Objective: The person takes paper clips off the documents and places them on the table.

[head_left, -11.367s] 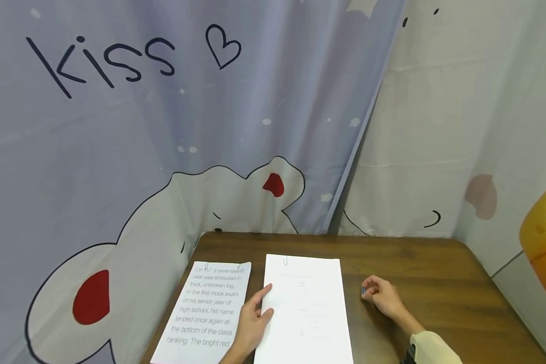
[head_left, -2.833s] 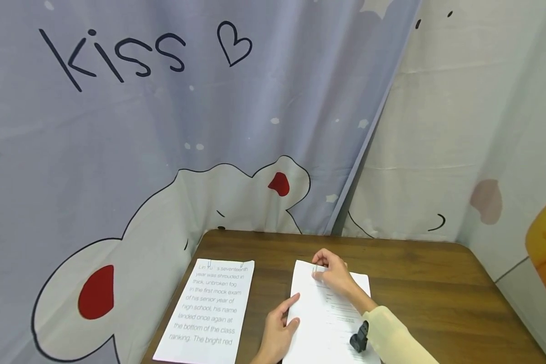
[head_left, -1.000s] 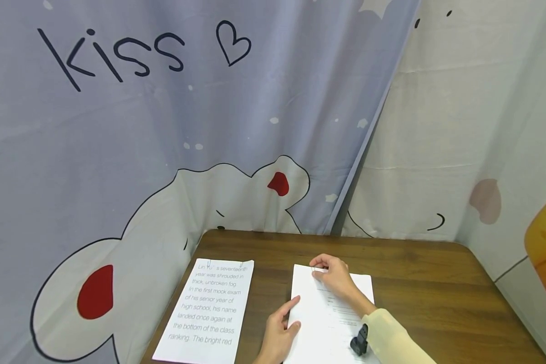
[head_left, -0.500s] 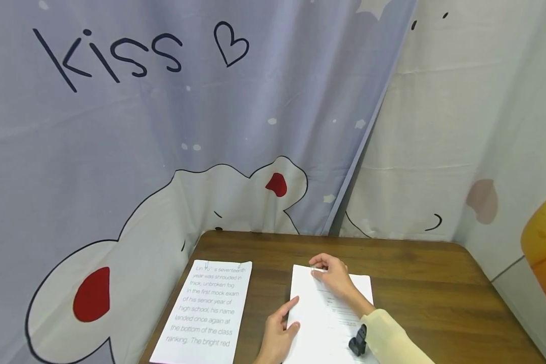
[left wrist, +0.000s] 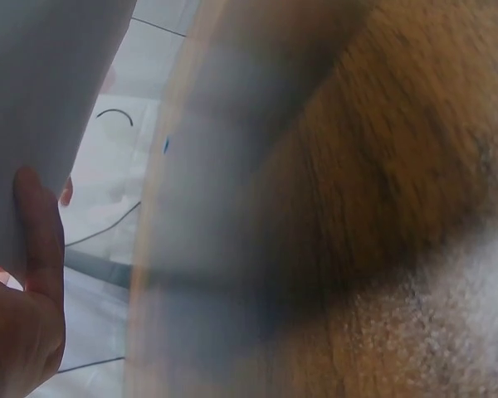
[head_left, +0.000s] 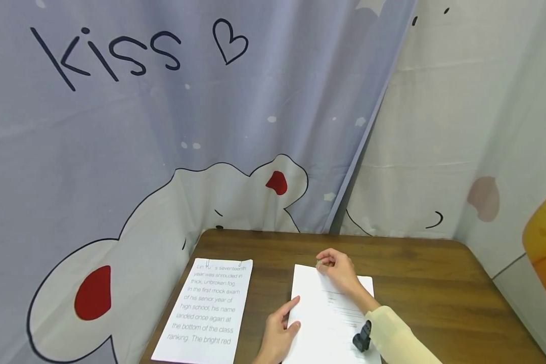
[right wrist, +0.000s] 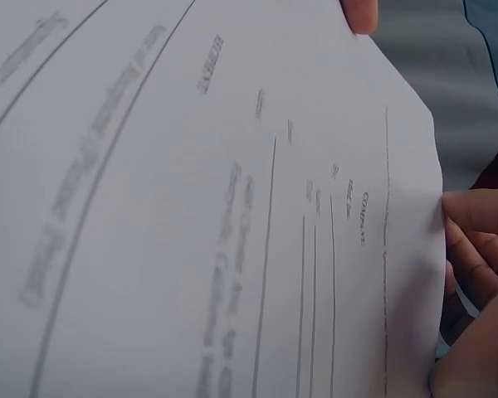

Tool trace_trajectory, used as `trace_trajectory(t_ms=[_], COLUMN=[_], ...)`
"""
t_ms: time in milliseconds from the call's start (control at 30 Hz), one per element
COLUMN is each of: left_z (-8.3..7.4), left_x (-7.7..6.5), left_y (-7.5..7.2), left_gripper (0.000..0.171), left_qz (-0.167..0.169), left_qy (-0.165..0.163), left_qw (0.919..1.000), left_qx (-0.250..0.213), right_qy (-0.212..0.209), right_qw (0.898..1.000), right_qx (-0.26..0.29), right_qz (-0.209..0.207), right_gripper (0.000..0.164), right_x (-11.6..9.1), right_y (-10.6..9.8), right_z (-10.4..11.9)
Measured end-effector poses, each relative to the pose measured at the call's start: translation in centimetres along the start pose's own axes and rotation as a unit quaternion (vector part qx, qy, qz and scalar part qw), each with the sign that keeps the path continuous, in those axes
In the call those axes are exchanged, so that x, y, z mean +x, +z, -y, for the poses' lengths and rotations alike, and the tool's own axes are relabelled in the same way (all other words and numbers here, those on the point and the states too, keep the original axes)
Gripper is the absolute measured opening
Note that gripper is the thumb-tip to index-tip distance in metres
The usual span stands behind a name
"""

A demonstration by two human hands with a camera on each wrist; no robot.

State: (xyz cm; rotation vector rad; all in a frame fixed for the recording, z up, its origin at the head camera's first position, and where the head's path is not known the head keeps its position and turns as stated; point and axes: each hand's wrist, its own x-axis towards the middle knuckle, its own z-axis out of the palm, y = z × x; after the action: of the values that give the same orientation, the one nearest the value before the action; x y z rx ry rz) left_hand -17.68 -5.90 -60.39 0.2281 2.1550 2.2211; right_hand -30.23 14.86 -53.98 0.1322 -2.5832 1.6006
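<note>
Perhaps the right hand (head_left: 339, 270) slackens its pinch, dropping a green item (head_left: 318, 262) near the desk's far edge (head_left: 400, 253); left hand (head_left: 278, 333) grips papers (head_left: 316, 313).

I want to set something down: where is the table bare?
Widest: the table right of the paper stack and pale sleeve. Narrower: the strip between large-print sheet and stack, its near end taken by the left hand. Crowded: the stack, with the right hand at its far edge.

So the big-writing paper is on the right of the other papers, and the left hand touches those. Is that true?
Not quite: the head view shows the big-writing paper on the left of the other papers. The left hand does touch those.
</note>
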Motion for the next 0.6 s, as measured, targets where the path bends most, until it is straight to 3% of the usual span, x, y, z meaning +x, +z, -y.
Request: trace_trajectory(t_ms=[300,600], left_z=[-0.1,0.4], left_x=[-0.2,-0.1], left_y=[-0.5,-1.1], left_gripper=[0.061,0.062], left_qz=[-0.005,-0.013], left_qy=[-0.009,-0.009], left_qw=[0.9999,0.9996], left_qx=[0.006,0.024], right_qy=[-0.003,0.005], right_qw=[1.0,1.0], right_qx=[0.021,-0.006], right_qz=[0.012,0.014], right_gripper=[0.018,0.022], right_x=[-0.4,-0.1], right_y=[-2.7,-5.3], right_z=[-0.5,-1.9])
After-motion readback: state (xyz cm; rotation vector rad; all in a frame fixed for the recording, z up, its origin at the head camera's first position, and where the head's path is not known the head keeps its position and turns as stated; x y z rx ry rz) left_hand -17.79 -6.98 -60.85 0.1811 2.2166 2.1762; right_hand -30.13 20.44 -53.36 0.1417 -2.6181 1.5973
